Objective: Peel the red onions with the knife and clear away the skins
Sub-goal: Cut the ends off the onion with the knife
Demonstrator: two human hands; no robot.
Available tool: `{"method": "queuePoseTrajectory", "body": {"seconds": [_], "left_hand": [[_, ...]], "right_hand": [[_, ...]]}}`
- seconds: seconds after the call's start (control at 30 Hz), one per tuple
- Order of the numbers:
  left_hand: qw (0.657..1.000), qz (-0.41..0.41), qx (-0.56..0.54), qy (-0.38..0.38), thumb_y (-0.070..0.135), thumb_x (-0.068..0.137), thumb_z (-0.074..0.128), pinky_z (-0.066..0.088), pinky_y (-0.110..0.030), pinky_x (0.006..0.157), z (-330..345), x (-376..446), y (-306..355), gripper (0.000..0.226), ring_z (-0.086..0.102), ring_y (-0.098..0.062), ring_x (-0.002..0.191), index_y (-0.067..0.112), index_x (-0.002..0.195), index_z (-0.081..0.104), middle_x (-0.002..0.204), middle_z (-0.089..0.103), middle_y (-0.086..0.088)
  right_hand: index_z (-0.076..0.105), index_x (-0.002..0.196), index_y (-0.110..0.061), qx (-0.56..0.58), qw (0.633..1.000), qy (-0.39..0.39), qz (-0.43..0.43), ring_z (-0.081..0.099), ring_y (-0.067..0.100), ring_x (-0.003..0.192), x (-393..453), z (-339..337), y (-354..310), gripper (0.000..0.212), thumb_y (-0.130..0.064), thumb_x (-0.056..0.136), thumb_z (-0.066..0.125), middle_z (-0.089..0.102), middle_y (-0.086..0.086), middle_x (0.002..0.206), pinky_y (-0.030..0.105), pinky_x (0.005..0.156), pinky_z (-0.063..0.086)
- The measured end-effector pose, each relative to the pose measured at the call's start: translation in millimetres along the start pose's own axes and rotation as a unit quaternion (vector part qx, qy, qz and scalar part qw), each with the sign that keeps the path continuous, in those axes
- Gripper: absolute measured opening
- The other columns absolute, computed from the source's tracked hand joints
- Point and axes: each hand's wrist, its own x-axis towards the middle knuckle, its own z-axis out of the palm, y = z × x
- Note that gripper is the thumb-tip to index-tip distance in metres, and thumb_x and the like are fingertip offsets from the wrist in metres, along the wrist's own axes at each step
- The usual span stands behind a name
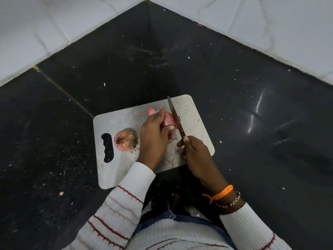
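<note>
A steel cutting board (119, 170) lies on the black counter. My left hand (153, 138) grips a red onion (168, 120) near the board's middle, its fingers curled over the top. My right hand (194, 154) holds a knife (175, 117) by its handle, the blade lying against the onion's right side and pointing away from me. Loose pink skin (172, 138) hangs under the onion. A second onion (125, 139) with its dry skin on sits at the board's left, beside the handle slot.
The black counter (252, 123) runs into a corner between white tiled walls (54, 24). Small white and pale scraps are scattered over it. The counter's front edge lies just below the board, close to my body.
</note>
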Motion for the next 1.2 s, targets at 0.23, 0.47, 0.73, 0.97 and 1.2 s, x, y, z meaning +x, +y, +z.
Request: {"method": "queuePoseTrajectory", "body": {"seconds": [0.23,0.47,0.73,0.97,1.2], "left_hand": [[0.999,0.010,0.037,0.001,0.012,0.090,0.058,0.032,-0.029,0.106,2,2,2,0.054,0.041,-0.024,0.129,0.016,0.141,0.038,0.143,0.045,-0.006],[0.999,0.020,0.050,-0.004,0.012,0.091,0.056,0.031,-0.028,0.105,1,6,1,0.052,0.040,-0.024,0.129,0.015,0.140,0.039,0.143,0.045,-0.006],[0.995,0.032,0.095,-0.006,0.011,0.095,0.049,0.024,-0.022,0.103,2,4,1,0.049,0.035,-0.024,0.131,0.015,0.142,0.036,0.146,0.040,-0.007],[0.992,0.052,0.115,-0.004,0.011,0.093,0.048,0.024,-0.021,0.099,6,1,8,0.049,0.035,-0.027,0.128,0.016,0.141,0.037,0.147,0.037,-0.008],[0.996,0.041,0.070,0.022,0.007,0.091,0.052,0.022,-0.019,0.101,6,7,-2,0.046,0.044,-0.026,0.127,0.011,0.136,0.045,0.140,0.047,-0.010]], "right_hand": [[0.056,0.098,-0.006,-0.069,0.997,0.013,-0.027,0.043,0.002,0.063,-5,-2,-6,0.035,-0.025,0.101,0.027,0.043,-0.010,0.067,0.013,0.055,0.032],[0.055,0.099,-0.005,-0.107,0.993,-0.002,-0.040,0.045,0.006,0.065,-3,-3,-11,0.036,-0.026,0.100,0.027,0.048,-0.004,0.074,0.016,0.056,0.035],[0.028,0.067,-0.023,-0.182,0.982,-0.031,-0.030,0.038,0.012,0.060,6,0,-15,0.033,-0.023,0.100,0.029,0.044,0.001,0.072,0.023,0.049,0.024],[0.031,0.076,-0.014,-0.216,0.975,-0.045,0.001,0.052,0.033,0.082,13,0,-16,0.023,-0.018,0.099,0.031,0.054,0.011,0.087,0.027,0.058,0.029],[0.036,0.081,-0.013,-0.217,0.974,-0.059,0.005,0.054,0.036,0.091,13,4,-21,0.018,-0.016,0.098,0.033,0.056,0.016,0.099,0.029,0.065,0.031]]}}
